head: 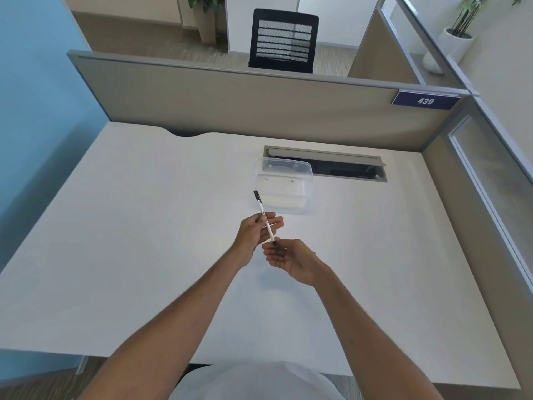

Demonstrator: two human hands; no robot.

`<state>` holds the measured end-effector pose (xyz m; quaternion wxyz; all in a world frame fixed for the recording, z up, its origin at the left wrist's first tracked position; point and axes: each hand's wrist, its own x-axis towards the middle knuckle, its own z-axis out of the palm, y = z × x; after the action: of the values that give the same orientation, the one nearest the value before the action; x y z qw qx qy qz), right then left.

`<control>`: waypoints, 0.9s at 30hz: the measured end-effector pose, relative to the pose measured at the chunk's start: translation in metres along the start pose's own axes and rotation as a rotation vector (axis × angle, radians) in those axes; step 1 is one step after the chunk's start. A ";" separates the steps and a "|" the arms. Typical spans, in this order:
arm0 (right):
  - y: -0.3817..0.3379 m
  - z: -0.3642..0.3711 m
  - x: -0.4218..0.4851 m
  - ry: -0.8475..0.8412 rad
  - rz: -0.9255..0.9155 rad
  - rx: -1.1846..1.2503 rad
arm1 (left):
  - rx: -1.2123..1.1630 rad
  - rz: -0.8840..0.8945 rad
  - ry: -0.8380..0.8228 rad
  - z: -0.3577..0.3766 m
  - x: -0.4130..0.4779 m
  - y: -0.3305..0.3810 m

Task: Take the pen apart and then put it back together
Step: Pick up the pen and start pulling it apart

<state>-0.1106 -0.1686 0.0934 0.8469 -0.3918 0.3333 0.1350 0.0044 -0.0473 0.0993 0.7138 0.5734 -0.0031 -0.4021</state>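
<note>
Left hand [253,230] pinches pen [264,217] mid-barrel; axis runs away-left to near-right, tip meeting open right hand [284,255].

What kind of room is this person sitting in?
Most likely an office cubicle. A beige fabric partition walls off the white desk, a blue sign reading 439 numbers the spot, and a black mesh office chair stands beyond the divider.

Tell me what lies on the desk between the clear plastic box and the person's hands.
Nothing: in the head view, bare white desk separates the clear plastic box from the hands. Only the pen, held by the left hand, crosses it in the air.
</note>
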 end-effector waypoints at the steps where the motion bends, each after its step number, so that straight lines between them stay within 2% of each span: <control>1: 0.002 0.003 -0.003 -0.011 0.000 0.034 | -0.009 -0.007 -0.016 0.000 -0.002 0.003; 7: 0.009 0.018 -0.009 0.040 -0.080 0.161 | -0.055 -0.070 -0.144 -0.002 -0.006 0.013; 15: 0.003 0.014 -0.019 -0.157 -0.060 0.180 | -0.077 -0.094 -0.199 0.004 -0.008 0.024; 22: -0.011 -0.002 -0.020 -0.063 -0.141 -0.100 | -0.182 -0.096 -0.099 0.018 -0.009 0.017; 27: -0.009 -0.006 -0.023 0.092 -0.269 -0.423 | -0.214 -0.150 0.039 0.026 -0.009 0.006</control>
<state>-0.1261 -0.1779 0.1117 0.7403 -0.6067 0.2809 0.0699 -0.0101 -0.0634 0.1170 0.7388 0.5003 0.0967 -0.4410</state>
